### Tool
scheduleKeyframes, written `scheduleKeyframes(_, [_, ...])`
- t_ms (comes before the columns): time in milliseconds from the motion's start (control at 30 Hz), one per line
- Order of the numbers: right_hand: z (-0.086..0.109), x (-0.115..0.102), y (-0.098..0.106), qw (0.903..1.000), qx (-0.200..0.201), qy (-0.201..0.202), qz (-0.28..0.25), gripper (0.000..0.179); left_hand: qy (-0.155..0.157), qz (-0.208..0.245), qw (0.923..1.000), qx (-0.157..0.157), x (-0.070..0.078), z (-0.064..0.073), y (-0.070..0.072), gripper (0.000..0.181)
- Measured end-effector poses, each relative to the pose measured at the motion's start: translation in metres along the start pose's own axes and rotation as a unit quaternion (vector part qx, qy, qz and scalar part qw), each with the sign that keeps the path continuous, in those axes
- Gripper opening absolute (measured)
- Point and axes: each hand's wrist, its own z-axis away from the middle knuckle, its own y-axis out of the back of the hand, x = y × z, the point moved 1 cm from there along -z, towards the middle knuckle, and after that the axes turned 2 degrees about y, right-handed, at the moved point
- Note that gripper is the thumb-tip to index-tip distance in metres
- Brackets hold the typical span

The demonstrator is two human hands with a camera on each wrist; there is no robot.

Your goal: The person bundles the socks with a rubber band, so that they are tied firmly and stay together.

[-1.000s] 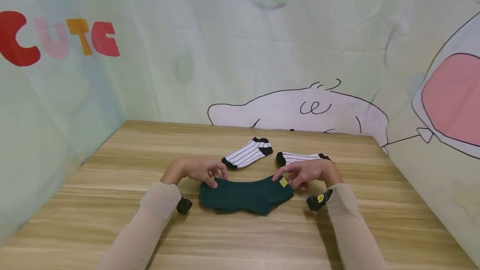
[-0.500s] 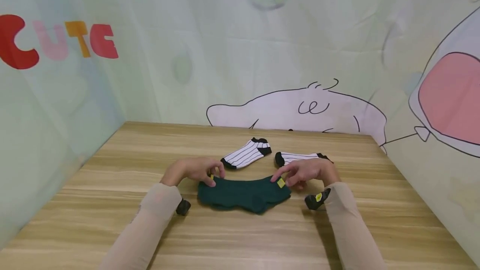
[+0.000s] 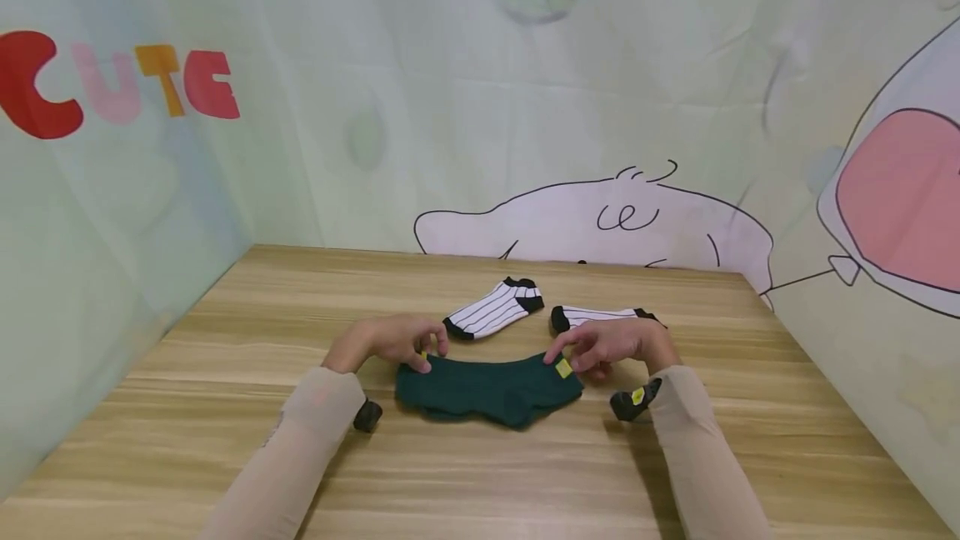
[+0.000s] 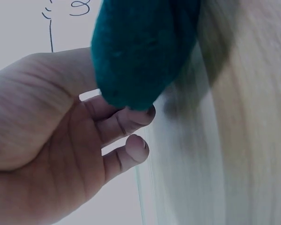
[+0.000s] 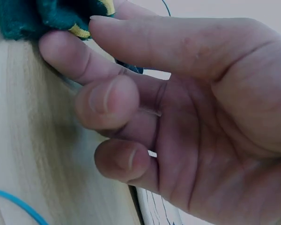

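A dark green sock (image 3: 480,390) with yellow patches lies stretched sideways between my hands in the head view. I cannot tell whether it is one sock or two layered. My left hand (image 3: 401,338) pinches its left upper edge. In the left wrist view the thumb goes behind the green cloth (image 4: 136,51), and the other fingers are bent below it. At the right end, my right hand (image 3: 611,344) pinches the sock beside a yellow patch. The right wrist view shows thumb and finger at the yellow-edged cloth (image 5: 47,18), the other fingers curled loosely.
Two white socks with black stripes lie behind the green one: one slanted (image 3: 495,309), one (image 3: 600,317) partly hidden by my right hand. They rest on the wooden table (image 3: 480,482). A printed curtain (image 3: 337,107) encloses its back and sides. Black devices (image 3: 636,400) sit at my wrists.
The head view has shifted very slightly. Both hands and the green sock stay almost where they were, with the same hold.
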Motion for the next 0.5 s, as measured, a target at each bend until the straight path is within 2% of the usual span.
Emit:
scheduleKeyframes(233, [-0.0011, -0.0018, 0.0005, 0.9996, 0.018, 0.02, 0.008, 0.037, 0.009, -0.002, 1.0, 0.002, -0.0004, 0.0011, -0.0004, 0.022])
scheduleKeyframes(500, [-0.0054, -0.0059, 0.0011, 0.9907, 0.096, 0.07, 0.067, 0.036, 0.02, 0.0, 0.9997, 0.011, -0.0024, 0.0003, 0.0003, 0.023])
